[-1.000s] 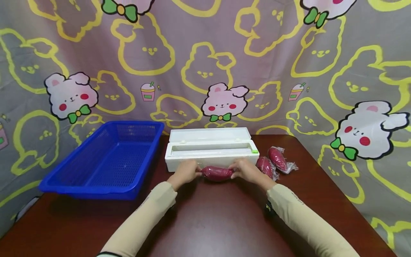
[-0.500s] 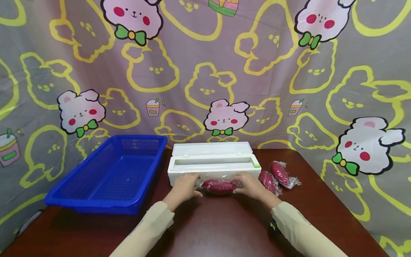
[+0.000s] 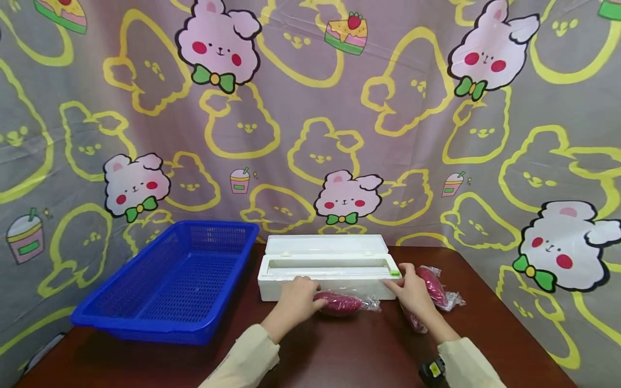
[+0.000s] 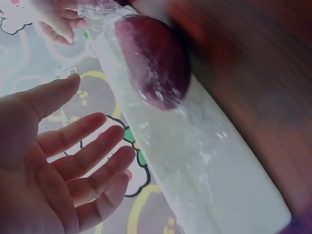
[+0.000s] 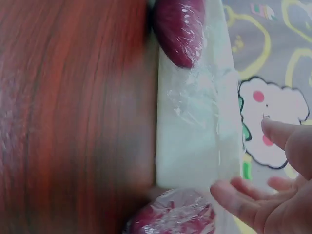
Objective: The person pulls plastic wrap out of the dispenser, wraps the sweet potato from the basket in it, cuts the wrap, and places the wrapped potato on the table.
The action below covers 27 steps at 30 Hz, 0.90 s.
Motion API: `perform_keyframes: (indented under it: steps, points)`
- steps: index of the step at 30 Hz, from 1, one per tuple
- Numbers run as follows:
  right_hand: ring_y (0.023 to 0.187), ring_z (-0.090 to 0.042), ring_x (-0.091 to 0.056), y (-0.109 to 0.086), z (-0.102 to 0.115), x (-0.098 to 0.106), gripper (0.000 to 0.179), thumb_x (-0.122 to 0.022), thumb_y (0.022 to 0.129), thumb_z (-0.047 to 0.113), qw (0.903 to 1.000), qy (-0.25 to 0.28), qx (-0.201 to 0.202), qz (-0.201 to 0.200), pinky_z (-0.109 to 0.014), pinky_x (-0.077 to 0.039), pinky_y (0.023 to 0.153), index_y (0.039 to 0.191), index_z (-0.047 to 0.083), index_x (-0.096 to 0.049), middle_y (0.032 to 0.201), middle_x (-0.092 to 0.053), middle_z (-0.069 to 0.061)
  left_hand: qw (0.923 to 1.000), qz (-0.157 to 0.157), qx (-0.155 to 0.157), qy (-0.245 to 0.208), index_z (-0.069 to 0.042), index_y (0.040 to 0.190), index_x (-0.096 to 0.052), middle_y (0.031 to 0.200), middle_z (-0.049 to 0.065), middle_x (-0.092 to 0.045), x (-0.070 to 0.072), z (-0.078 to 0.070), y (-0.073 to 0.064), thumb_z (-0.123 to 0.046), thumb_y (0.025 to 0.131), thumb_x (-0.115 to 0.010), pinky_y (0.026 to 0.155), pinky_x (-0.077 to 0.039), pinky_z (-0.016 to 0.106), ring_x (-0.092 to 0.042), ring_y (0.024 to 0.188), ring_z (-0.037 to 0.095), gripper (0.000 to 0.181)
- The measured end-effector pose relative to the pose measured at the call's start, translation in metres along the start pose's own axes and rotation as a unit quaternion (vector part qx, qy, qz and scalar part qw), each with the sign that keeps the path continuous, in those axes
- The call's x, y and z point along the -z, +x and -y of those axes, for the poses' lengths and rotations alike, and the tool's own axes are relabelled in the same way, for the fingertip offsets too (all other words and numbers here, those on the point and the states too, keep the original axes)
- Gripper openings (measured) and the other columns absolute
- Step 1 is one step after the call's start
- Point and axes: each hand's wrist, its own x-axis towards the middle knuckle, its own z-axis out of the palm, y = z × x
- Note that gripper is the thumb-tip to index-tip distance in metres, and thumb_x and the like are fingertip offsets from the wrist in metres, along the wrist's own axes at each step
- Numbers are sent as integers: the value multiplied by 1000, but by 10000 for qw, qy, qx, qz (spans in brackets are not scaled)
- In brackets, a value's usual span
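Observation:
A dark red, tapered oval like a sweet potato point(image 3: 341, 304), wrapped in clear film, lies at the front of a white cling-film dispenser box point(image 3: 371, 288). My left hand point(image 3: 296, 302) is beside its left end in the head view; the left wrist view shows that hand point(image 4: 63, 165) with fingers relaxed and holding nothing. Loose film point(image 3: 371, 305) sticks out from the oval's right end. Near the box's right end is my right hand point(image 3: 414, 295), its fingers spread and nothing in them. Beneath it, a second wrapped red oval point(image 3: 416, 322) is partly hidden.
Another wrapped red oval point(image 3: 433, 285) lies right of my right hand. The dispenser's lid point(image 3: 327, 243) stands raised at the back, and a green slider point(image 3: 395, 272) sits at its right end. A blue plastic basket point(image 3: 140, 326) stands on the left of the brown table point(image 3: 349, 361).
Both hands have let go of the wrapped oval's film ends. My right hand has moved right toward the box's end, while my left stays near the oval. The head view has tilted up.

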Motion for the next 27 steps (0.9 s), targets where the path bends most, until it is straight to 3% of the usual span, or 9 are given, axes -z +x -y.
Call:
perform_keyframes:
  steps: [3, 8, 11, 16, 18, 20, 23, 27]
  points:
    - [69, -32, -60, -4, -5, 3, 62, -66, 81, 18, 9977, 488, -461, -57, -39, -48, 58, 120, -12, -29, 83, -60, -26, 9999, -63, -110, -116, -9, 77, -68, 67, 1, -58, -3, -10, 5, -33, 75, -70, 49, -44, 30, -57, 65, 17, 23]
    - [45, -25, -58, -1, -3, 1, 67, -63, 83, 19, 9820, 1489, -1155, 143, -38, -49, 43, 126, -7, -19, 77, -56, -27, 9993, -130, -281, -232, -9, 79, -69, 72, 1, -63, -7, -23, 17, -27, 76, -69, 57, -47, 29, -58, 70, 17, 18]
    - [39, -24, -56, 3, -1, -4, 71, -62, 84, 24, 9731, 1776, -1445, 276, -39, -47, 39, 128, -5, -15, 72, -56, -24, 9986, -217, -376, -288, -10, 78, -69, 73, 0, -63, -9, -30, 26, -26, 76, -68, 57, -46, 28, -58, 70, 17, 16]
    - [40, -23, -57, 5, -5, -17, 80, -63, 83, 30, 9391, 2883, -1840, 340, -29, -44, 34, 132, -2, -8, 80, -62, -24, 9955, -305, -478, -756, -13, 78, -70, 75, -3, -64, -16, -37, 45, -26, 78, -64, 56, -46, 26, -59, 70, 13, 14]
    - [39, -22, -57, 5, -7, -23, 80, -62, 84, 28, 9232, 3331, -1901, 250, -25, -41, 32, 132, -2, -7, 80, -63, -25, 9940, -227, -456, -965, -13, 79, -71, 77, -4, -64, -19, -41, 52, -25, 79, -63, 59, -46, 25, -59, 72, 11, 14]
    - [36, -20, -55, 6, -9, -28, 79, -62, 84, 26, 9137, 3586, -1911, 75, -22, -38, 30, 131, -4, -7, 75, -64, -23, 9924, -164, -478, -1124, -13, 80, -71, 77, -5, -64, -23, -46, 59, -24, 80, -63, 61, -46, 23, -59, 72, 10, 13]
    - [35, -18, -54, 7, -11, -32, 76, -62, 84, 25, 9092, 3686, -1926, -189, -21, -37, 29, 132, -3, -11, 69, -64, -19, 9880, -116, -414, -1482, -13, 79, -70, 77, -7, -65, -26, -54, 68, -20, 80, -64, 64, -45, 21, -59, 75, 10, 10]
    - [35, -17, -54, 8, -11, -34, 78, -63, 83, 29, 9151, 3445, -2082, -227, -21, -37, 30, 133, 1, -10, 68, -64, -17, 9779, -209, -366, -2048, -12, 81, -71, 78, -7, -65, -36, -62, 77, -19, 82, -63, 68, -44, 20, -59, 79, 10, 10]
